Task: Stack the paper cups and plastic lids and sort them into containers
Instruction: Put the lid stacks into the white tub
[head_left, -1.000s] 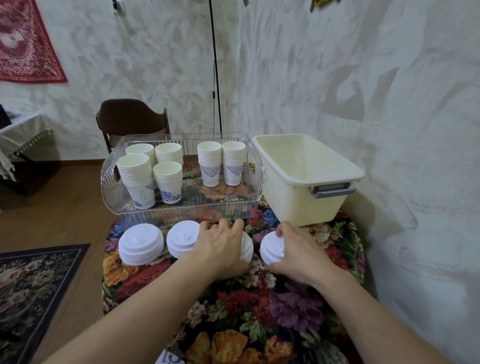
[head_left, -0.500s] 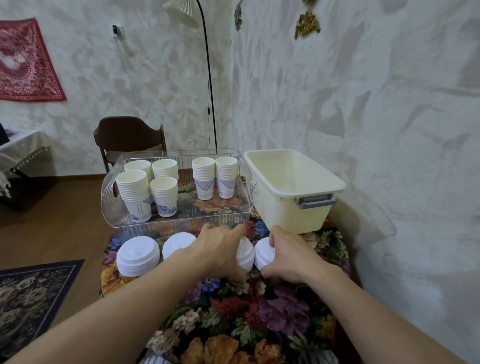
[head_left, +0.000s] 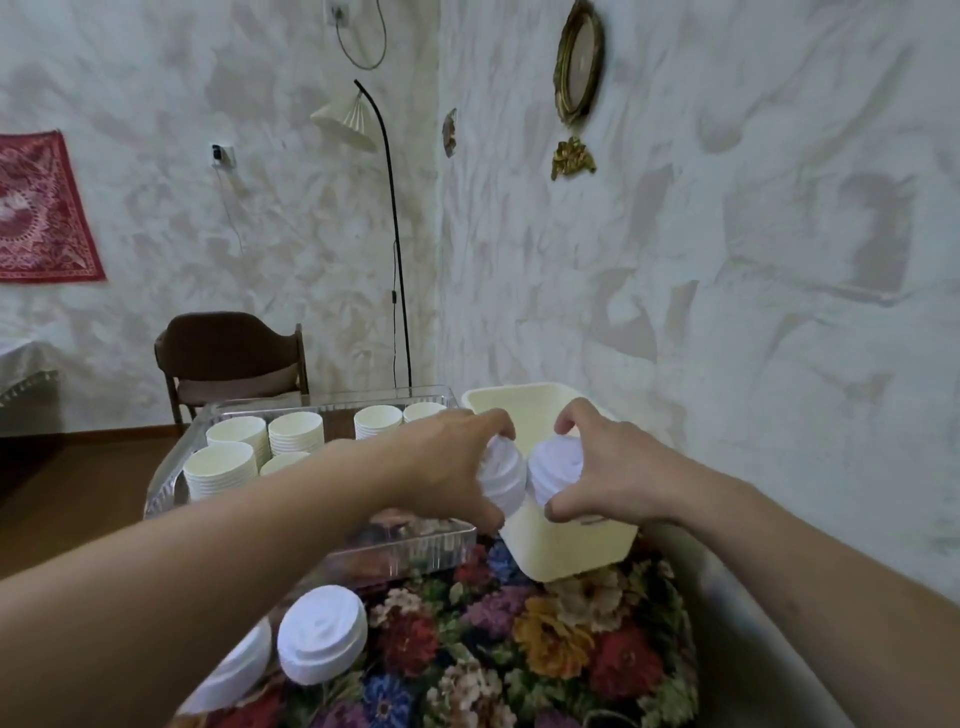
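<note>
Left hand (head_left: 447, 467) and right hand (head_left: 605, 475) each clamped round a stack of white lids (head_left: 503, 478), held side by side above the cream bin (head_left: 566, 545), near the tray of cups (head_left: 223, 462).

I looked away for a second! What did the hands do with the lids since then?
Both hands lifted their lid stacks off the flowery tablecloth. The left hand now holds its lid stack and the right hand holds its lid stack up by the cream bin, tipped toward each other. The two other lid stacks stayed on the table, and the cups stayed in the clear tray.
</note>
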